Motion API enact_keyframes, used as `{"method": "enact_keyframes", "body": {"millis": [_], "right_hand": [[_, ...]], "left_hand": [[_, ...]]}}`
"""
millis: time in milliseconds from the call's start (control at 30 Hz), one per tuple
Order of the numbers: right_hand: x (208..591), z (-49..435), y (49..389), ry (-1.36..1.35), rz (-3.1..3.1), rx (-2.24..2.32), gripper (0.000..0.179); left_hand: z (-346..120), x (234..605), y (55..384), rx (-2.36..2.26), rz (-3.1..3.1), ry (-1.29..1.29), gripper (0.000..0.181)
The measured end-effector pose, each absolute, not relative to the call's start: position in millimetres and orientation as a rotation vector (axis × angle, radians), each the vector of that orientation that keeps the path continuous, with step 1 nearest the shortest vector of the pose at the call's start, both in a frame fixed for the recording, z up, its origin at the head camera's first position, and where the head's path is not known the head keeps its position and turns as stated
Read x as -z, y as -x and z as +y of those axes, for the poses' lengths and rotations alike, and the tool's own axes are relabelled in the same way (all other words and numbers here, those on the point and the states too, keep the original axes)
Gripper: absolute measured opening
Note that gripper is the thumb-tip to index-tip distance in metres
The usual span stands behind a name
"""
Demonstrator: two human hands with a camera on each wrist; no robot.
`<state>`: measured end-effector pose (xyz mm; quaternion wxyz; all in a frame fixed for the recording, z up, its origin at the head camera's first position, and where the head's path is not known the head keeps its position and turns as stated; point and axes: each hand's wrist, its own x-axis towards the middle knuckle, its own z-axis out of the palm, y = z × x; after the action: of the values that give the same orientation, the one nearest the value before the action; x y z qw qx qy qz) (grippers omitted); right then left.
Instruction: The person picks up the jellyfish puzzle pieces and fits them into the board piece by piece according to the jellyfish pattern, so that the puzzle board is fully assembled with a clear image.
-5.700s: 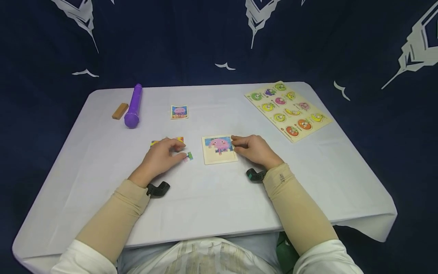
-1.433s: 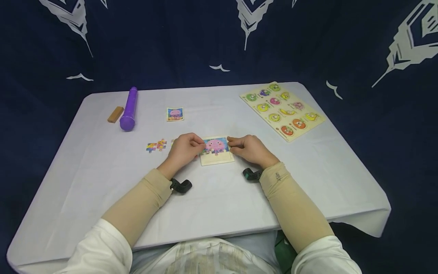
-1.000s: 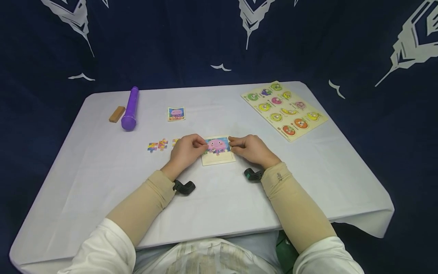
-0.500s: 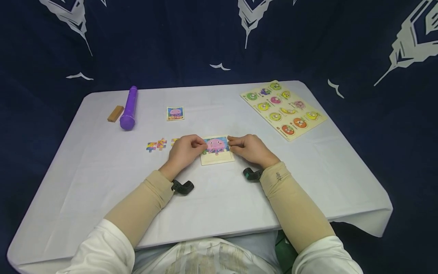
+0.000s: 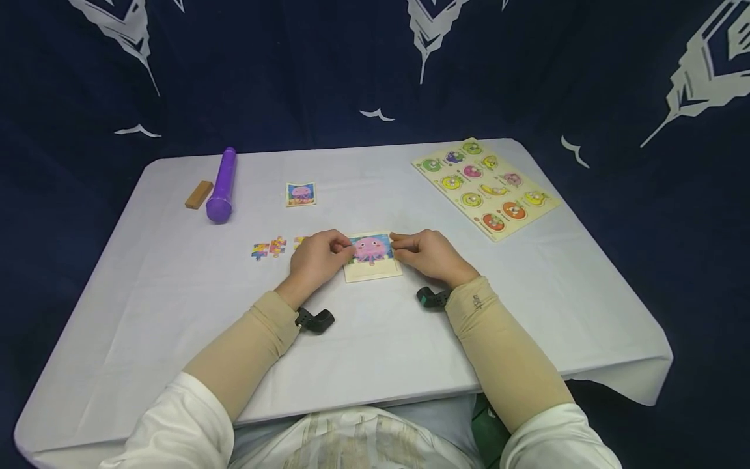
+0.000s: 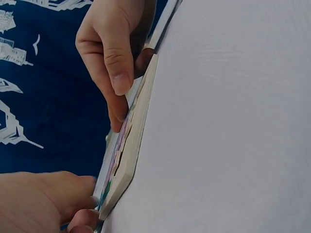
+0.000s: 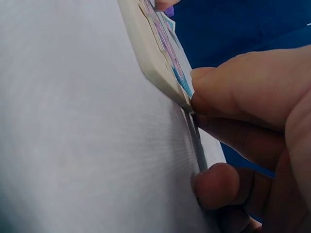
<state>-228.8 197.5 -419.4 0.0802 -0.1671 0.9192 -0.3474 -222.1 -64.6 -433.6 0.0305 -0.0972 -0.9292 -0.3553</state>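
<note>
A square jigsaw puzzle board point(image 5: 374, 270) with a pink octopus picture lies flat before me; its upper part is filled and a pale strip shows along the bottom. My left hand point(image 5: 316, 257) is at the board's left edge, thumb and fingertips bent together on a jigsaw piece with green on it, mostly hidden by the fingers. Seen from the left wrist, the left fingertips point(image 6: 90, 201) touch the board's rim. My right hand point(image 5: 430, 255) grips the board's right edge between thumb and fingers; the right wrist view shows its thumb point(image 7: 204, 87) against the board's corner.
Loose jigsaw pieces point(image 5: 269, 248) lie left of my left hand, one partly covered by it. Farther back are a small octopus picture card point(image 5: 301, 194), a purple microphone-shaped object point(image 5: 222, 185) and a wooden block point(image 5: 199, 195). A fruit peg board point(image 5: 486, 187) lies back right.
Since the earliest frame my left hand has moved right, bringing the green-marked piece from the table to the board's left side. Over the last second both hands stay almost still.
</note>
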Motion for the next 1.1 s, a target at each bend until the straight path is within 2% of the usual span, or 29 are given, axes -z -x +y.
{"method": "enact_keyframes", "body": {"millis": [300,867,1100], "right_hand": [[420,198,229,0.516,2.751,1.041,0.028],[418,199,228,0.498,2.751,1.048,0.028],[421,199,230,0.500,2.745,1.045,0.028]], "left_hand": [[-63,432,222,1.043,-2.939,0.274,0.029],[-58,432,222,1.016,-2.936,0.255,0.031],[-70,426,218,1.251,-2.749,0.269,0.023]]}}
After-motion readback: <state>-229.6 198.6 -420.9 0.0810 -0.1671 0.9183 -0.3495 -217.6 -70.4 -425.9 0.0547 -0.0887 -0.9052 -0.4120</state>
